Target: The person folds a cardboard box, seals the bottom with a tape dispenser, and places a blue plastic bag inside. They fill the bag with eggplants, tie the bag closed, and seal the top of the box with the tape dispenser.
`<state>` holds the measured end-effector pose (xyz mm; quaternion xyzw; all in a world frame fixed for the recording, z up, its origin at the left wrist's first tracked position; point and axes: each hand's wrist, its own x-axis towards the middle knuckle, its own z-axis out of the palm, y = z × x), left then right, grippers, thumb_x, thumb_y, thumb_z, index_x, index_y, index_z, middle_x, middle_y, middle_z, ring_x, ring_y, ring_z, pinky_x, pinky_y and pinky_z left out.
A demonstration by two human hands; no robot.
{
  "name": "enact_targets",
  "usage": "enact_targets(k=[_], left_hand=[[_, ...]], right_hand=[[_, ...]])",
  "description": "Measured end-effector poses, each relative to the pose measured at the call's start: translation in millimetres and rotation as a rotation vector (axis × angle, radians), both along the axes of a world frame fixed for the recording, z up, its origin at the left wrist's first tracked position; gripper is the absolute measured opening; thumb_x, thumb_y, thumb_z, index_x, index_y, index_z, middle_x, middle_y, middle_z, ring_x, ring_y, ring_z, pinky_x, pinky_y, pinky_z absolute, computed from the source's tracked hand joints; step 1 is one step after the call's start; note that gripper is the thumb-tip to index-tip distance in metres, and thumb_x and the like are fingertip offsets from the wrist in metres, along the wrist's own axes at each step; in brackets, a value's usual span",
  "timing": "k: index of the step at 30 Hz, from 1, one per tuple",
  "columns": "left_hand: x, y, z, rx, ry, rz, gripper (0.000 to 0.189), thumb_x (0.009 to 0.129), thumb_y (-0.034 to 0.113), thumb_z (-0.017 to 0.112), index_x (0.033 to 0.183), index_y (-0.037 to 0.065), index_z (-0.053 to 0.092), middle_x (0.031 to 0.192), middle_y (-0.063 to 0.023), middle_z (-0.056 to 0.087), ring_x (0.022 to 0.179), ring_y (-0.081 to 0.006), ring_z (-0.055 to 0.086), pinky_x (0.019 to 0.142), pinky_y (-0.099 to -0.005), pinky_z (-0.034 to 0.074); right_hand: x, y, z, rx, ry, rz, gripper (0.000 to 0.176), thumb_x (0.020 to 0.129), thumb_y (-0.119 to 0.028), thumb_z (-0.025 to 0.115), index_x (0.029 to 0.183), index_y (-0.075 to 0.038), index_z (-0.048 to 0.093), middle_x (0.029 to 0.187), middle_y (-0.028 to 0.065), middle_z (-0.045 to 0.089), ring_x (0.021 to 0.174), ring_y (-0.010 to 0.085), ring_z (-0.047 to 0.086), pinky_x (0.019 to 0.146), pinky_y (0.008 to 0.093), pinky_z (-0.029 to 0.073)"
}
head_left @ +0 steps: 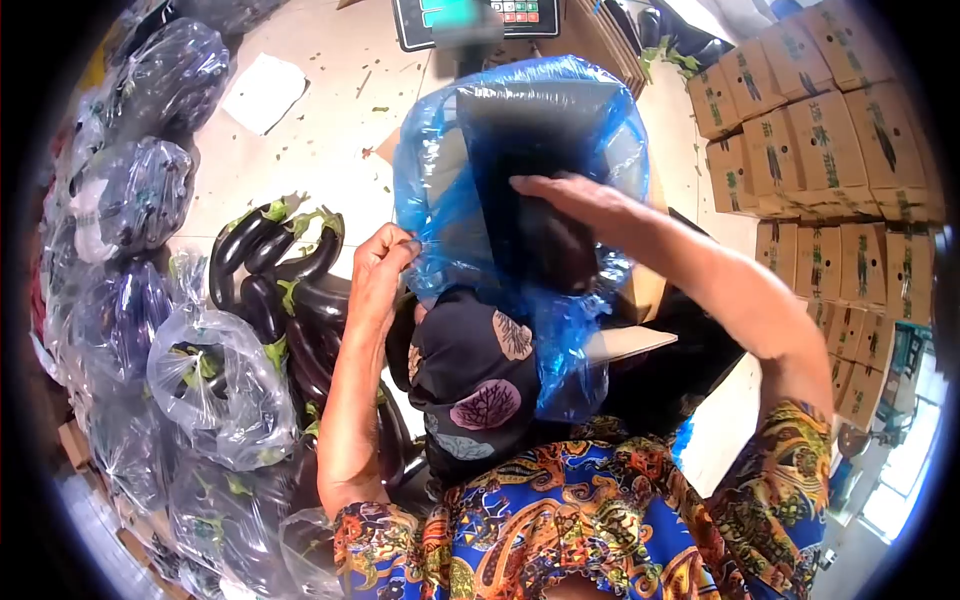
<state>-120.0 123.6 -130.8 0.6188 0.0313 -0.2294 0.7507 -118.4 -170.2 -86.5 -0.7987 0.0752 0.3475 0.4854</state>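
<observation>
A blue plastic bag (pixel 432 180) is spread open in front of me as the lining of a cardboard box (pixel 650 285). My left hand (pixel 383 255) pinches the bag's left edge, fingers closed. Over the bag's mouth reaches my right hand (pixel 575 203), its fingers stretched out to the left and holding nothing that I can see. Beneath it lies a dark, rounded shape (pixel 568 255), too shadowed to name. A dark flat panel (pixel 540 100) shows at the bag's far side. Several eggplants (pixel 320 305) are piled beside my left forearm.
Clear plastic bags (pixel 150 200) of eggplants line the left side. One open clear bag (pixel 235 400) sits near the pile. Cardboard boxes (pixel 830 140) are stacked at the right. A scale display (pixel 480 20) stands at the back; white paper (pixel 265 93) lies on the floor.
</observation>
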Motion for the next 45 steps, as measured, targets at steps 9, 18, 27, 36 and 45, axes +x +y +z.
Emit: enact_targets(k=[9, 18, 27, 36, 45], left_hand=[[-7.2, -9.2, -13.5, 0.279, -0.107, -0.070, 0.016, 0.082, 0.002, 0.061, 0.069, 0.005, 0.051, 0.065, 0.0050, 0.045, 0.062, -0.0048, 0.039, 0.058, -0.0217, 0.033], [0.1, -11.3, -20.0, 0.357, -0.220, -0.089, 0.019, 0.082, -0.001, 0.059, 0.067, 0.006, 0.048, 0.062, 0.0070, 0.042, 0.057, -0.0020, 0.035, 0.052, -0.0200, 0.028], [4.8, -0.4, -14.5, 0.441, -0.249, -0.133, 0.018, 0.082, 0.002, 0.060, 0.068, 0.006, 0.050, 0.063, 0.0075, 0.044, 0.058, -0.0016, 0.036, 0.054, -0.0201, 0.029], [25.5, -17.8, 44.2, 0.859, -0.714, -0.320, 0.008, 0.070, 0.004, 0.058, 0.074, -0.002, 0.055, 0.073, -0.0152, 0.058, 0.064, -0.0288, 0.057, 0.060, -0.0370, 0.043], [24.1, -39.6, 82.1, 0.789, -0.726, -0.358, 0.024, 0.073, 0.007, 0.066, 0.097, 0.003, 0.063, 0.093, -0.0140, 0.063, 0.078, -0.0315, 0.062, 0.072, -0.0388, 0.049]], right_hand=[[-39.1, 33.2, -35.4, -0.097, 0.164, -0.133, 0.099, 0.075, -0.050, 0.075, 0.142, 0.007, 0.029, 0.122, 0.0305, 0.056, 0.116, 0.0383, 0.054, 0.101, 0.0384, 0.042], [-80.7, 1.6, -19.3, -0.457, -0.353, 0.663, 0.052, 0.072, -0.013, 0.069, 0.120, -0.004, 0.051, 0.087, 0.0208, 0.066, 0.088, 0.0392, 0.065, 0.074, 0.0450, 0.053], [-90.2, -30.6, 84.1, -0.591, -0.378, 0.967, 0.012, 0.085, -0.007, 0.056, 0.085, -0.006, 0.068, 0.085, 0.0118, 0.066, 0.079, 0.0292, 0.066, 0.066, 0.0389, 0.052], [-111.0, -163.9, 117.6, -1.105, -0.472, 0.544, 0.020, 0.076, 0.007, 0.059, 0.088, -0.008, 0.065, 0.089, 0.0092, 0.066, 0.084, 0.0280, 0.063, 0.076, 0.0348, 0.052], [-101.7, -195.7, 48.8, -0.694, -0.240, 0.279, 0.024, 0.088, -0.004, 0.056, 0.109, -0.008, 0.067, 0.104, 0.0136, 0.067, 0.097, 0.0288, 0.063, 0.087, 0.0363, 0.051]])
